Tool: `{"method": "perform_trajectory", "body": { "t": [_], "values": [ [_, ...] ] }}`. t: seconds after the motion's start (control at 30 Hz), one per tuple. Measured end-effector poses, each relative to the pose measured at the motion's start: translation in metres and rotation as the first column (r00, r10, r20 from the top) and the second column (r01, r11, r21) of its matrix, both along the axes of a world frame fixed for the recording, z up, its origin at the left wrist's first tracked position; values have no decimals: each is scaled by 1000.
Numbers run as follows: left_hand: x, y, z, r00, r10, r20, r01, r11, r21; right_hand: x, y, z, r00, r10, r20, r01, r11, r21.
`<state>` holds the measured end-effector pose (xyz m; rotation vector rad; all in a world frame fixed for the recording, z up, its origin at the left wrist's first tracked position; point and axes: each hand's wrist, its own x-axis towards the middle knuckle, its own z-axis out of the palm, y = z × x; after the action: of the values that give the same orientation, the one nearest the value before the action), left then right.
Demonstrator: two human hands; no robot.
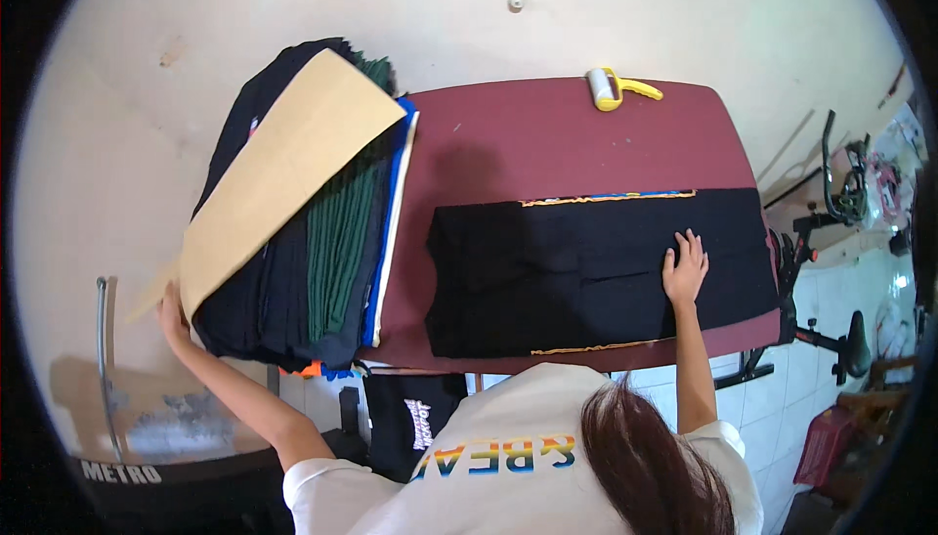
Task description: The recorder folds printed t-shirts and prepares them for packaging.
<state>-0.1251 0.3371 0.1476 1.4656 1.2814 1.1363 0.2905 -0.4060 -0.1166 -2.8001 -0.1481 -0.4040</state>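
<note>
At the left, my left hand (173,317) grips the near end of a long tan sheet that looks like cardboard (288,173). The sheet lies slanted across a tall stack of folded garments (340,247) in black, dark green, blue and white, and curves a little near my hand. My left fingers are partly hidden at its edge. Laid lengthwise on the maroon padded table (547,134) is a folded black garment (596,281) with narrow patterned orange trim on its far and near edges. My right hand (687,266) rests flat on its right part, fingers spread.
A lint roller (606,90) with a yellow handle sits at the table's far edge, against the pale wall (645,17). Right of the table stands an exercise bike (850,344). Below the stack hangs a black printed cloth (415,423); a metal rail (104,369) rises at the lower left.
</note>
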Motion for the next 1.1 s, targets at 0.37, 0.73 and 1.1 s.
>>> {"method": "perform_trajectory", "body": {
  "t": [0.37, 0.73, 1.1],
  "values": [
    [211, -352, -51, 895, -405, -187, 416, 610, 674, -1, 1, -2, 997, -8, 78, 7, 1000, 16],
    [406, -560, -233, 227, -581, -782, 968, 223, 115, -4, -28, 11, 975, 218, -50, -177, 887, 426],
    [520, -717, -262, 95, -485, -869, 989, 148, 25, -7, -190, 28, 983, 128, -134, -74, 934, 348]
  ]
}}
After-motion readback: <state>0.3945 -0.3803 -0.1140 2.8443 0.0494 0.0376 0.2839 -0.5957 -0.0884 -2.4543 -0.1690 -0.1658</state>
